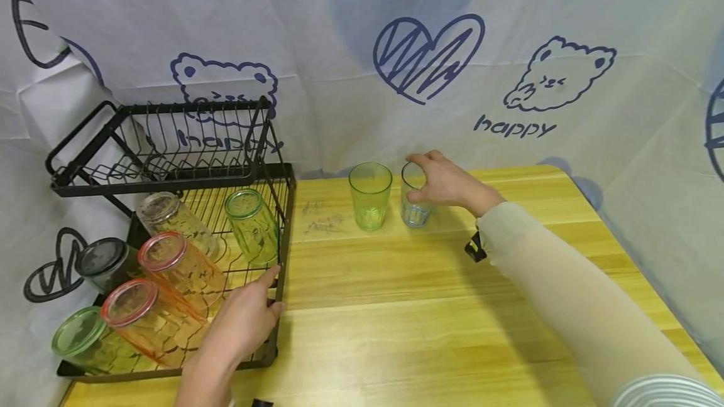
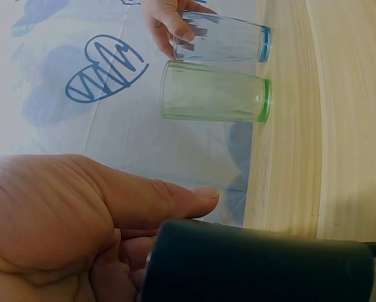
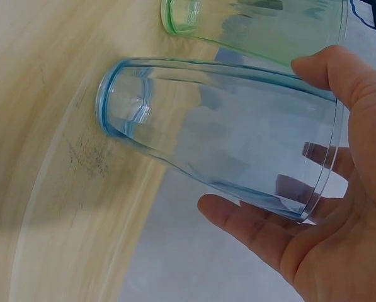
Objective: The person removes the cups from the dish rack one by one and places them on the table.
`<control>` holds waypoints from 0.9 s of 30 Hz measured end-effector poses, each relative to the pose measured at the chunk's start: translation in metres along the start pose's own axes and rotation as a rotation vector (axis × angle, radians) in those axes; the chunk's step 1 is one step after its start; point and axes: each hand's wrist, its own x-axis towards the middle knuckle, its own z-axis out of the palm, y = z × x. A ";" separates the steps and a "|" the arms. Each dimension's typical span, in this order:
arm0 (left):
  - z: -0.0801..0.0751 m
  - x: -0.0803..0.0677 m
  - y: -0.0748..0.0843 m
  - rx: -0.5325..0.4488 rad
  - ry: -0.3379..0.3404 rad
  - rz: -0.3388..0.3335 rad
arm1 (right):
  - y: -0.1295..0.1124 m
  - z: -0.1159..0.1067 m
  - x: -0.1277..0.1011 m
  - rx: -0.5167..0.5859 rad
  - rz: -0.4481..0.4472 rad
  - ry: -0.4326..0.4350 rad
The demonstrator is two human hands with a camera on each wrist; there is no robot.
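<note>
Fingers of the right hand (image 1: pixel 449 186) clamped about the upper part of a blue glass (image 3: pixel 238 132), which stands upright on the desk (image 1: pixel 396 331) below them. Just left of these fingers, an upright green glass (image 1: pixel 370 201). Left hand (image 1: pixel 243 319): thumb and forefinger apart, beside the edge of a black rack (image 1: pixel 158 189); contact cannot be told. Beyond and left of these fingers, six glasses (image 1: pixel 251 231) in the rack.

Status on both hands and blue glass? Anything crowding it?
Right hand gripping blue glass. Left hand at rack, grip unclear. Blue glass upright; green glass close alongside.
</note>
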 end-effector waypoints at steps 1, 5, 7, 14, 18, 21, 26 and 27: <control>0.000 0.000 0.000 -0.001 -0.001 -0.001 | 0.000 0.000 0.000 0.002 0.002 0.001; 0.000 0.000 0.000 -0.004 -0.003 -0.005 | 0.002 0.000 0.002 0.008 0.006 0.005; 0.000 0.000 0.000 -0.003 -0.001 -0.004 | 0.003 0.000 0.002 0.006 0.000 0.008; 0.000 -0.001 0.000 0.001 0.006 0.001 | 0.002 0.000 0.002 0.002 -0.009 0.007; 0.000 -0.001 0.000 0.001 0.012 0.003 | 0.002 0.000 0.002 0.006 -0.007 0.006; 0.000 -0.001 -0.001 -0.001 0.009 -0.001 | 0.002 0.001 0.002 0.010 -0.007 0.005; 0.000 -0.001 -0.001 -0.005 0.004 -0.008 | 0.003 0.002 0.001 0.014 -0.011 0.010; 0.000 -0.001 0.000 -0.005 0.004 -0.008 | 0.003 0.003 0.001 0.014 -0.012 0.012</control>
